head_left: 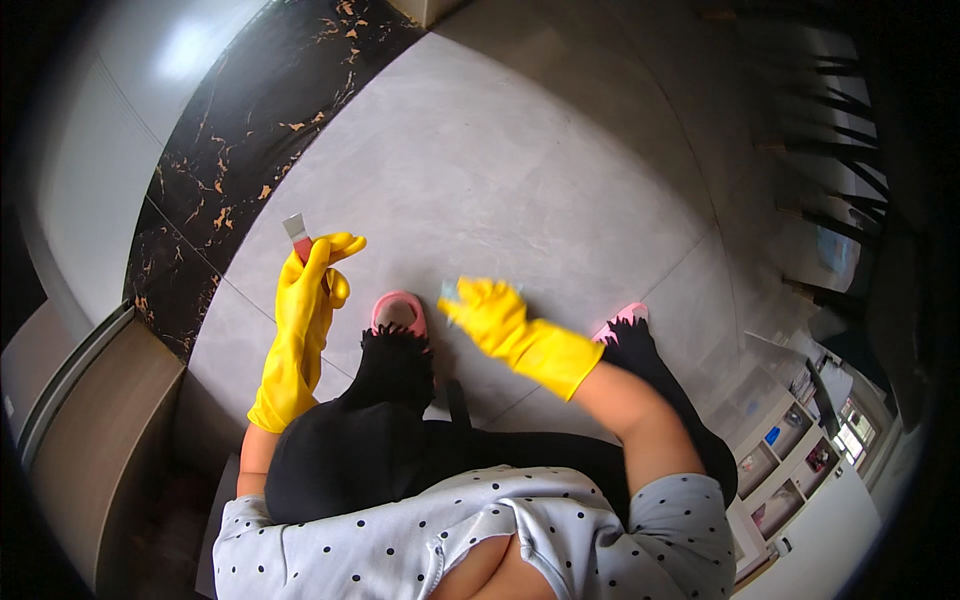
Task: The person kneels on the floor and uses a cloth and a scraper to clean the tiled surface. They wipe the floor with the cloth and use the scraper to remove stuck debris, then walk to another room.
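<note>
Both my hands wear yellow rubber gloves. My left hand (312, 285) is raised at the left and grips a small scraper (297, 235) with a red handle and a metal blade pointing up. My right hand (485, 310) is closed around a small pale blue-grey thing (449, 291), of which only a corner shows past the fingers; I cannot tell what it is. Below the hands are my black trouser legs and two pink slippers (398, 310), standing on the grey tiled floor (520, 170).
A black marble strip with gold veins (250, 130) runs along the floor's left edge beside a white wall (100, 150). A wooden unit (100, 430) stands at lower left. White shelves holding small items (790, 460) are at lower right, and dark chair legs (830, 110) at upper right.
</note>
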